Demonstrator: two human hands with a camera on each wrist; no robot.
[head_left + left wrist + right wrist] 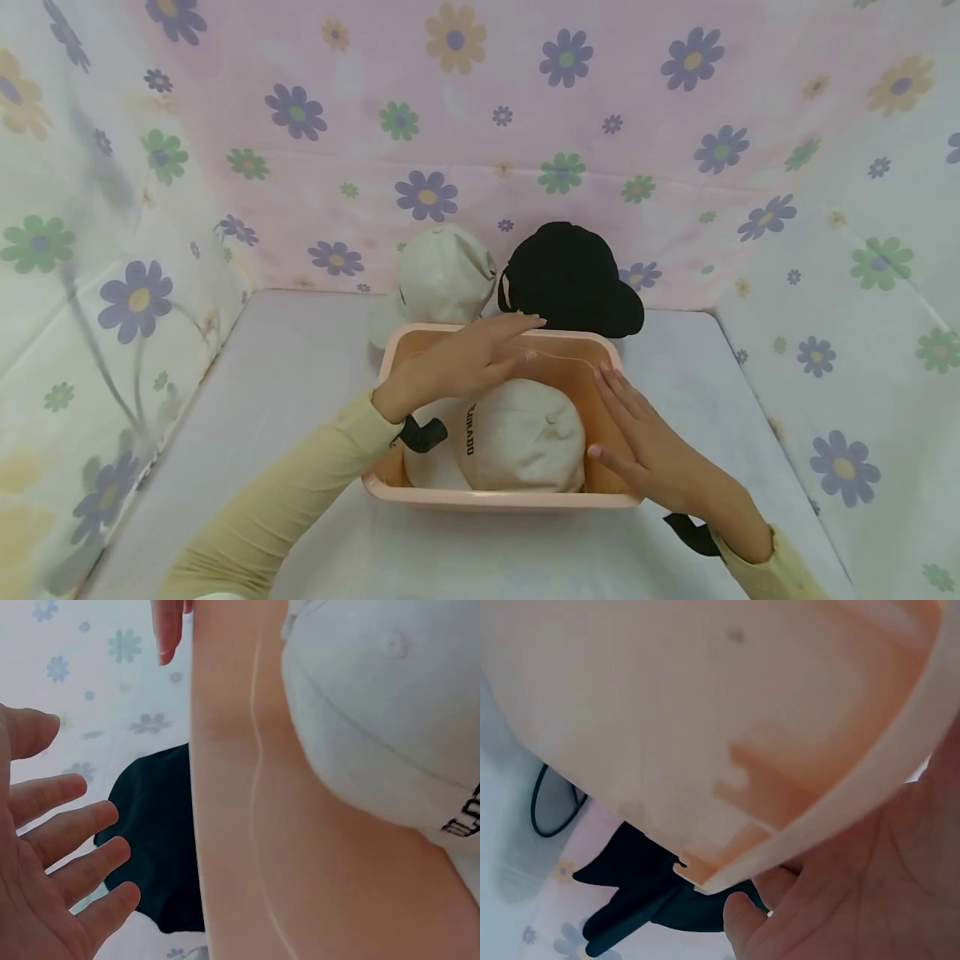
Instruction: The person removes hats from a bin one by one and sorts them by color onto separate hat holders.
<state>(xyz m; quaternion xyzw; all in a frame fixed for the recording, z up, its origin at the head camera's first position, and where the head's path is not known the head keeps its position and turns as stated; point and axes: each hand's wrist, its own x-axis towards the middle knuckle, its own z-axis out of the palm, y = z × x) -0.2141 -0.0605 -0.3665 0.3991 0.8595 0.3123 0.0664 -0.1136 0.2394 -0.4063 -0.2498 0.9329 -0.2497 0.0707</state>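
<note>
A cream cap (525, 437) with dark lettering on its front lies in a peach plastic basin (502, 500), its brim toward the left. My left hand (472, 354) is over the basin's far left part, fingers extended toward the far rim; the left wrist view shows the same hand (67, 847) with fingers spread, holding nothing. At the basin's right side is my right hand (660, 454), its fingers straight along the rim and the thumb toward the inside. In the right wrist view, the palm (870, 877) lies close against the basin wall (630, 712).
Behind the basin stand a white cap (446, 271) on the left and a black cap (570, 279) on the right. A pale cloth covers the table (300, 358). Flower-printed sheets (487, 125) rise at the back and both sides.
</note>
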